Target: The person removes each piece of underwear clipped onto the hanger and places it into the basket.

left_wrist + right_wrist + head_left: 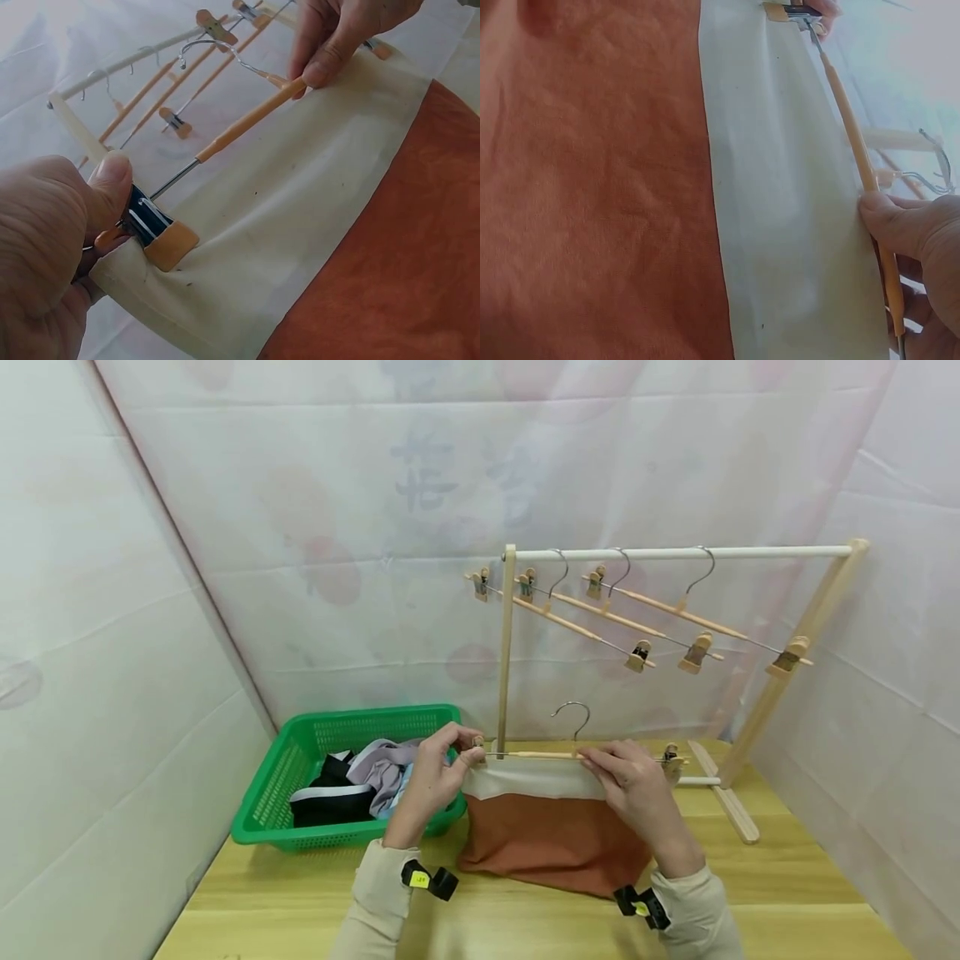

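Observation:
A rust-orange cloth garment (551, 839) with a wide cream band (525, 779) lies toward the table's front, its band along a clip hanger (543, 755) with a metal hook. My left hand (435, 777) pinches the hanger's left clip (171, 244), whose orange-tipped jaws sit over the corner of the cream band. With thumb and fingers, my right hand (637, 789) holds the hanger's bar (847, 120) close to the hook, beside the band's edge. Beyond that hand is the right clip (672, 763); whether it bites the cloth is hidden.
A green basket (258, 793) with several crumpled dark, lilac and blue cloths stands at the left. Behind the hands rises a wooden rack (507, 652) with a white rail (660, 553), on which three clip hangers (682, 606) hang. Its foot (727, 797) stands at the right.

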`<state>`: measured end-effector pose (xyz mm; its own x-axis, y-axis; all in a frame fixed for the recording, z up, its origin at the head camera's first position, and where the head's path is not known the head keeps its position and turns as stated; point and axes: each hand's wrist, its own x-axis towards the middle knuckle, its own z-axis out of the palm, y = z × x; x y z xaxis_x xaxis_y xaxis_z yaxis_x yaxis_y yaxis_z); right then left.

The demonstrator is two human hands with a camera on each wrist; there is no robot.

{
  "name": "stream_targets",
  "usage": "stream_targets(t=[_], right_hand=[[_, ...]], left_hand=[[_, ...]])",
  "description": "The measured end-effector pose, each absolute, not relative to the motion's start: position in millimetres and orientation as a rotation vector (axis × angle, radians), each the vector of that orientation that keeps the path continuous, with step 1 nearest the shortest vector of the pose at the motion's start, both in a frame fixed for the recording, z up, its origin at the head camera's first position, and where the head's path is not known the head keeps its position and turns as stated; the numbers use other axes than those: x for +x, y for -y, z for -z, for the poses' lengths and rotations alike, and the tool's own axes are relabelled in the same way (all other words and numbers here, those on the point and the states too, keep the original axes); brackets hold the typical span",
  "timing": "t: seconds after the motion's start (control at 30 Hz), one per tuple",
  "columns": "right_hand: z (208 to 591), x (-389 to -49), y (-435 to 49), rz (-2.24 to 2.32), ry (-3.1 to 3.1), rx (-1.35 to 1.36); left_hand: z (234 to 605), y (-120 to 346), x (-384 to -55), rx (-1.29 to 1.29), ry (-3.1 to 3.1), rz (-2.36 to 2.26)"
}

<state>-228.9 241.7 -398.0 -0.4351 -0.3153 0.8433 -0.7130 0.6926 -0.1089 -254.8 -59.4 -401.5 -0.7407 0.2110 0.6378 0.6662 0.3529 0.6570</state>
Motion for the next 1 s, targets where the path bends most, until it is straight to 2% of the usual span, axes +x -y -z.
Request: stream_targets(t=[0.6, 0.8, 1.0], right_hand=[[409.4, -237.1, -242.8, -0.587, 2.067, 0.813], [409.1, -238.1, -242.3, -0.594, 2.052, 0.831], [409.7, -240.7, -240.9, -0.566, 2.034, 0.847]], left_hand=[[409.6, 59.1, -257.4, -0.743, 2.234, 1.314], [406.0, 50.4, -254.4, -0.725, 2.191, 0.980], [391.1, 19.3, -240.6, -0.747, 2.070, 0.567]])
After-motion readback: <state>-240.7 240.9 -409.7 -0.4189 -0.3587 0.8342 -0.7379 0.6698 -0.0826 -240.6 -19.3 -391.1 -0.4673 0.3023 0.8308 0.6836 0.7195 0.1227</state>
